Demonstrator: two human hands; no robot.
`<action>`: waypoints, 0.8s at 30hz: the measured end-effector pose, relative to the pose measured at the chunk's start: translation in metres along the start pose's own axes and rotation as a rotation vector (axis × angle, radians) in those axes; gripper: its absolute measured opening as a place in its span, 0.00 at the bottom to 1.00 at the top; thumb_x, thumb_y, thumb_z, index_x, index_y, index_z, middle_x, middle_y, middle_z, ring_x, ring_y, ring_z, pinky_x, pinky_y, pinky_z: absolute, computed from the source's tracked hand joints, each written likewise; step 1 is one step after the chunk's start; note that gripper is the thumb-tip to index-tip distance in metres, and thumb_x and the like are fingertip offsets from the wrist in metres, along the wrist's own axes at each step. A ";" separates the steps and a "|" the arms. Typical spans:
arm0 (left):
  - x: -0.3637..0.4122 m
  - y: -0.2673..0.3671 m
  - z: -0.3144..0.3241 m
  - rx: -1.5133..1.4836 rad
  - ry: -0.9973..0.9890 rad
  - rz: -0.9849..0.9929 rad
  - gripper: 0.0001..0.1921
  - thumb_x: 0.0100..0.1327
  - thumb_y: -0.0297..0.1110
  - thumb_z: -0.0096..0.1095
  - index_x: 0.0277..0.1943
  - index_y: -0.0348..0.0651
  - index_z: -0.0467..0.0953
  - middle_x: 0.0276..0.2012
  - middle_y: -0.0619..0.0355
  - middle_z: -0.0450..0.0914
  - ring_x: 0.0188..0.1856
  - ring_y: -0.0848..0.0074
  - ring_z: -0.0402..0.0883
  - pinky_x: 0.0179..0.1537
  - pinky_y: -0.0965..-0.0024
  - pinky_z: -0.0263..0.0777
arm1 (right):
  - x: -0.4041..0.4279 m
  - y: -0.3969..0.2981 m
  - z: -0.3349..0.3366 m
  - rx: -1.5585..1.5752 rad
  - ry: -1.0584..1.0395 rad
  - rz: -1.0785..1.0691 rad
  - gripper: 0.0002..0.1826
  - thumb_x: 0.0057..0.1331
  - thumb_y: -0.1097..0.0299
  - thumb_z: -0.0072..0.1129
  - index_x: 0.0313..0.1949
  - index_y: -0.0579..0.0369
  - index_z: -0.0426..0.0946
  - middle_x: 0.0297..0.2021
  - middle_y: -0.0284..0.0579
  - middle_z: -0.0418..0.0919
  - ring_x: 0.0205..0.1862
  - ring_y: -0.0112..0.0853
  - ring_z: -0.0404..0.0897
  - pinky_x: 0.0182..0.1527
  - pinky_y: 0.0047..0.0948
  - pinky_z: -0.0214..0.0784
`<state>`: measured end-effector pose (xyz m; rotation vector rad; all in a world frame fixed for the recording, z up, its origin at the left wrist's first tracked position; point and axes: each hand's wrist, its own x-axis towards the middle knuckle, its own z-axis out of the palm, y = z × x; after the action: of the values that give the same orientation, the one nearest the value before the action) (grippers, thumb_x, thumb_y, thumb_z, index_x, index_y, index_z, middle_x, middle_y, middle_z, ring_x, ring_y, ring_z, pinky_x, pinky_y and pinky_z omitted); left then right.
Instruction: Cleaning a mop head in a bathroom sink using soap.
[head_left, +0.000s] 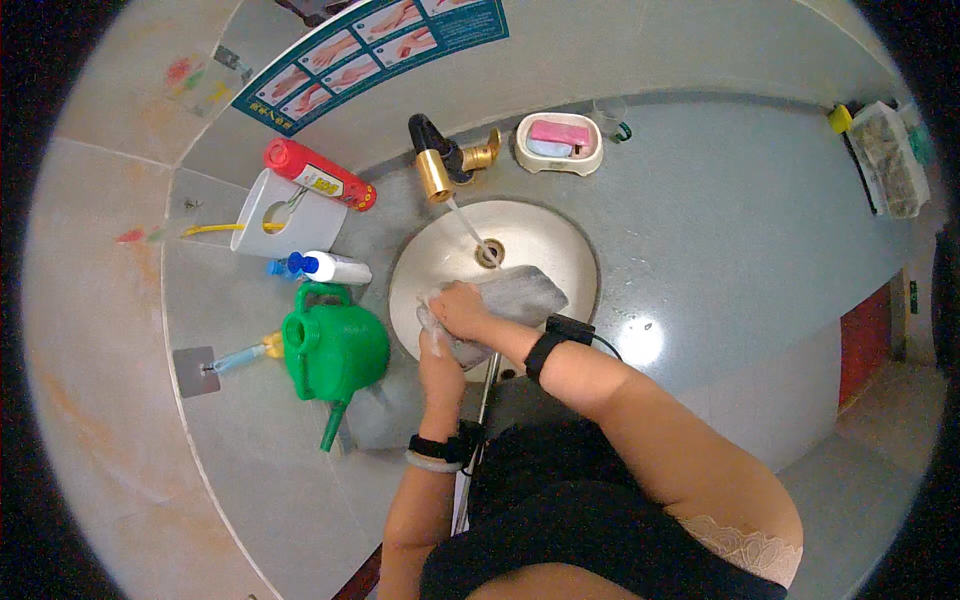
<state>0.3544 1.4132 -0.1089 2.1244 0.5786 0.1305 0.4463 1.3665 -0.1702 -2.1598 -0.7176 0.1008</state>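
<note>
Over the oval sink (420, 262), my left hand (441, 367) and my right hand (459, 307) grip a wet grey cloth (525, 294) at its left end, the two hands close together. White suds cling to the cloth and to my fingers. The rest of the cloth spreads to the right inside the basin. Water runs from the black and gold faucet (435, 176) past the drain (490, 253) towards the cloth's upper edge. A mop-like metal pole (487, 394) passes below my hands. My fingertips are partly hidden.
Left of the sink stand a green watering can (337, 349), a white bottle with a blue cap (341, 268), a white holder (311, 225) and a red canister (322, 176). A soap dish (559, 161) with pink and blue pieces sits behind the basin. A clear box (890, 161) lies far right.
</note>
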 end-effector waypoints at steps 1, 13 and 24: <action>-0.002 -0.002 0.001 -0.037 -0.009 -0.008 0.16 0.62 0.33 0.39 0.50 0.34 0.62 0.40 0.41 0.72 0.42 0.54 0.72 0.43 0.62 0.63 | 0.000 -0.004 -0.008 -0.051 -0.113 0.082 0.17 0.57 0.61 0.41 0.23 0.59 0.74 0.23 0.53 0.74 0.32 0.49 0.74 0.32 0.48 0.62; -0.012 0.017 -0.005 -0.092 -0.069 -0.055 0.19 0.63 0.36 0.35 0.50 0.31 0.63 0.44 0.44 0.71 0.46 0.62 0.70 0.47 0.64 0.62 | -0.010 -0.024 -0.016 0.035 0.147 -0.040 0.21 0.59 0.51 0.39 0.27 0.56 0.74 0.22 0.52 0.74 0.25 0.49 0.72 0.32 0.43 0.61; -0.017 -0.007 0.007 -0.467 -0.199 -0.312 0.22 0.62 0.35 0.42 0.56 0.33 0.56 0.51 0.46 0.66 0.53 0.64 0.65 0.52 0.69 0.58 | -0.041 -0.007 -0.025 -0.031 -0.204 -0.092 0.12 0.56 0.67 0.42 0.38 0.56 0.72 0.42 0.53 0.70 0.47 0.45 0.68 0.48 0.46 0.59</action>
<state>0.3390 1.4035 -0.1163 1.5549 0.6773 -0.1112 0.4169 1.3305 -0.1556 -2.1622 -0.9397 0.2657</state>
